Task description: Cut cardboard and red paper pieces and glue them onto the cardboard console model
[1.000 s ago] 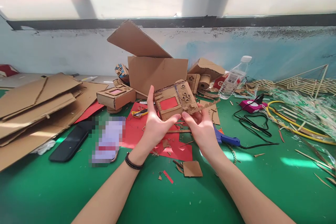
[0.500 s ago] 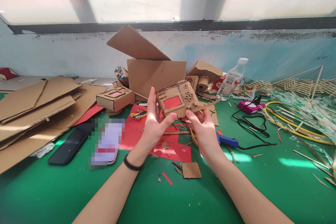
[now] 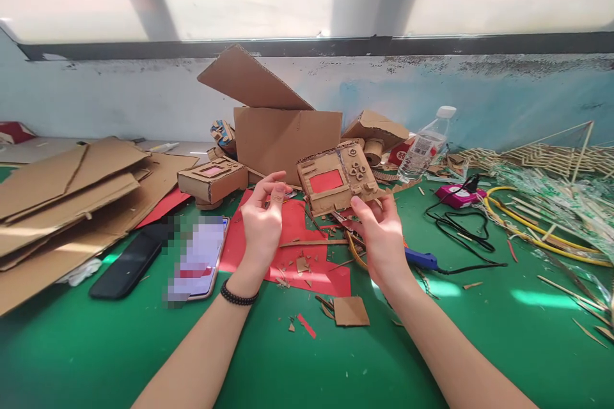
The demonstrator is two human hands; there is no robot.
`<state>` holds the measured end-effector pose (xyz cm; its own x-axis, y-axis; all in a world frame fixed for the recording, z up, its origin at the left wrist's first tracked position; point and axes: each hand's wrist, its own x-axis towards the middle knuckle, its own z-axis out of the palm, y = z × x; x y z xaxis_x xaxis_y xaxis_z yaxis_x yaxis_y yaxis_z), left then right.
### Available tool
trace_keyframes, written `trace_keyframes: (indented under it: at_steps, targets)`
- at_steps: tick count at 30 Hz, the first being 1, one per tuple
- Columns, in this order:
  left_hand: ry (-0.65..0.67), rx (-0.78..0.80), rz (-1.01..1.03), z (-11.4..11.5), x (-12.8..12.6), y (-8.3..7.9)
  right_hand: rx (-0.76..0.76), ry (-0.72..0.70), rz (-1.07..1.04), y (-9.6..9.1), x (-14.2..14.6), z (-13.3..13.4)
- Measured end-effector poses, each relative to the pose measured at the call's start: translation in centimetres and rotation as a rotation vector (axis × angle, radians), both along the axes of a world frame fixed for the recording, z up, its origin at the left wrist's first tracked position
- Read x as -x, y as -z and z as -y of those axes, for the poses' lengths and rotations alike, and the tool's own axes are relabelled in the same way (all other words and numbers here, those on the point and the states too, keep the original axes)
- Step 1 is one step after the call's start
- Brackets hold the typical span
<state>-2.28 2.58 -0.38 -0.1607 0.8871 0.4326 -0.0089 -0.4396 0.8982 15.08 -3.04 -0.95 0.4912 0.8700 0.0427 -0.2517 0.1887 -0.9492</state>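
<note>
My right hand [image 3: 381,239] grips the lower right corner of a cardboard game console model [image 3: 338,182], thumb in front and fingers behind. The model is tilted above the table and shows a red screen window with small round cardboard buttons. Left of it, apart from it, my left hand [image 3: 263,220] has bent fingers and holds nothing that I can see. Below both hands lies red paper [image 3: 307,268] with cardboard scraps. Behind my right wrist rests a blue-handled tool with a cord [image 3: 421,259], partly hidden.
Two phones, one black [image 3: 127,262] and one lit [image 3: 204,262], lie at left beside stacked cardboard sheets [image 3: 71,204]. A small cardboard box [image 3: 213,182] stands behind. At right are a water bottle [image 3: 426,144], a pink power adapter [image 3: 459,195] and a yellow hoop [image 3: 532,236].
My left hand has let go of the cardboard console model and drawn back left, its fingers bending. The model has shifted slightly right in my right hand.
</note>
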Motion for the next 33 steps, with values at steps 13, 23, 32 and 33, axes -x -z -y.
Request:
trace_keyframes:
  at_steps: [13, 23, 32, 33]
  targets:
    - [0.072, 0.104, 0.075, 0.6, -0.4, -0.3, -0.051, -0.01, -0.073, 0.2, -0.2, 0.0]
    - [0.347, 0.165, -0.04, 1.6, -1.6, 0.3, -0.014, -0.006, -0.122, 0.5, 0.0, -0.1]
    - [0.449, 0.241, 0.0, 1.8, -1.6, -0.1, 0.013, -0.021, -0.096, 0.8, 0.2, -0.4]
    - [0.457, 0.248, 0.001, 1.8, -1.6, -0.2, 0.013, -0.023, -0.094, 0.9, 0.2, -0.4]
